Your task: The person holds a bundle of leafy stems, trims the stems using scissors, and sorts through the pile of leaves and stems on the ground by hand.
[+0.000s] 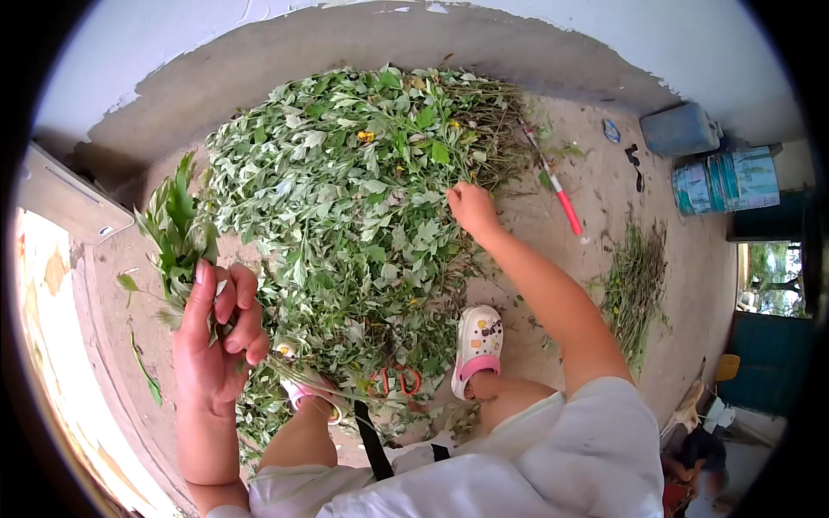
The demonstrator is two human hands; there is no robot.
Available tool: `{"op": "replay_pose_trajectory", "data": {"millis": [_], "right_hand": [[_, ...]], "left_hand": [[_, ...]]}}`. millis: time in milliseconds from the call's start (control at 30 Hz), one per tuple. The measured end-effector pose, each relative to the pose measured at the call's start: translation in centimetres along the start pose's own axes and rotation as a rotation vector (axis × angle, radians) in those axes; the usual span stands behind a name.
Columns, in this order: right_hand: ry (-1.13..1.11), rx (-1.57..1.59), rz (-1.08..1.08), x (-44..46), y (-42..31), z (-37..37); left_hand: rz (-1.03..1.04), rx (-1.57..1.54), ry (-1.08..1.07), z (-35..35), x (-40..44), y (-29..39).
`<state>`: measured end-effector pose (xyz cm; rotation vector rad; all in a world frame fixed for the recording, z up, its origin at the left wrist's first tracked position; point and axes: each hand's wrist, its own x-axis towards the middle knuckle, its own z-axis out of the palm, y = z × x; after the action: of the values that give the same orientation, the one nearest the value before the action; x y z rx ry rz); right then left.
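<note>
My left hand [218,332] is closed round a bunch of leafy green stems [175,224]. The leaves point up past my fingers, and thin stems trail out below toward my lap. My right hand [472,209] is closed at the right edge of a big pile of cut leafy plants [345,194]. Its fingertips meet the foliage, and what they pinch is hidden. The pile's leaves lie mostly to the left, with bare brown stems at the upper right. Orange-handled scissors [399,380] lie on the leaves between my feet.
A red-handled tool [563,203] lies on the concrete floor right of the pile. Beyond it are a smaller heap of stems [635,289], a blue bucket [680,129] and a patterned container [727,181]. My white clogs [477,345] flank the near leaves. Another person [698,457] is at the lower right.
</note>
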<state>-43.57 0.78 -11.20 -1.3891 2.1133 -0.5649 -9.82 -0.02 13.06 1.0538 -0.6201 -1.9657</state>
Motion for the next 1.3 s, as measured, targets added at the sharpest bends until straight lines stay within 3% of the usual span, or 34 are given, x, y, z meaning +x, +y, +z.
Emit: {"op": "replay_pose_trajectory", "data": {"millis": [67,100,167,233,333,433,500,533,567,633,700,733,800,933,967,1067,1167,1233,1300], "right_hand": [[0.059,-0.377,0.208,1.8,0.2,0.9],[0.059,-0.376,0.210,1.7,0.5,1.5],[-0.270,-0.116,0.077,0.1,1.3,3.0],[-0.540,0.072,-0.190,-3.4,1.7,4.8],[-1.009,0.028,-0.262,-7.4,-1.0,3.4],[-0.935,-0.053,-0.260,-7.6,-0.7,2.5],[-1.134,-0.207,0.014,-5.6,-1.7,0.5],[-1.060,-0.281,0.028,-4.5,-2.6,-0.5],[-0.822,-0.361,-0.150,-3.0,-1.5,-0.2],[-0.245,-0.275,-0.257,0.6,-0.9,0.7],[0.083,-0.213,-0.196,4.4,-1.0,1.7],[0.073,-0.217,-0.208,5.8,-0.7,2.6],[-0.004,-0.161,0.085,7.5,-0.2,4.1],[-0.139,-0.120,0.161,7.1,-2.3,3.2],[-0.075,-0.039,0.067,6.4,-3.3,2.2],[-0.239,0.350,0.005,3.3,-7.6,-3.2],[-0.532,0.868,0.005,-1.2,-11.4,-10.7],[-0.427,0.072,-0.160,-2.8,-11.4,-13.6],[-0.507,0.360,0.037,-4.8,-10.8,-17.1]], "left_hand": [[-0.063,-0.030,0.050,-1.4,1.7,-1.2],[-0.064,-0.024,0.070,-2.2,2.4,-2.1],[-0.096,-0.069,0.134,-4.2,3.1,-3.8],[-0.123,-0.112,0.151,-6.1,3.5,-5.2],[-0.199,-0.152,0.259,-8.2,3.4,-6.7],[-0.229,-0.195,0.288,-9.7,2.9,-7.7],[-0.244,-0.198,0.312,-10.5,2.2,-8.2],[-0.266,-0.191,0.336,-11.0,1.9,-8.4],[-0.271,-0.209,0.330,-11.7,1.8,-8.7],[-0.280,-0.232,0.343,-12.4,1.7,-8.9],[-0.280,-0.258,0.364,-12.8,1.8,-8.9],[-0.268,-0.239,0.355,-12.7,1.6,-8.6],[-0.255,-0.227,0.354,-12.9,1.5,-8.4],[-0.234,-0.258,0.370,-14.9,1.1,-8.5],[-0.209,-0.303,0.400,-15.6,0.9,-8.5],[-0.162,-0.402,0.445,-18.8,0.0,-9.8],[-0.180,-0.442,0.495,-20.5,-1.0,-11.3],[-0.212,-0.486,0.475,-20.5,-1.2,-11.7],[-0.216,-0.485,0.444,-19.6,-0.6,-11.3]]}}
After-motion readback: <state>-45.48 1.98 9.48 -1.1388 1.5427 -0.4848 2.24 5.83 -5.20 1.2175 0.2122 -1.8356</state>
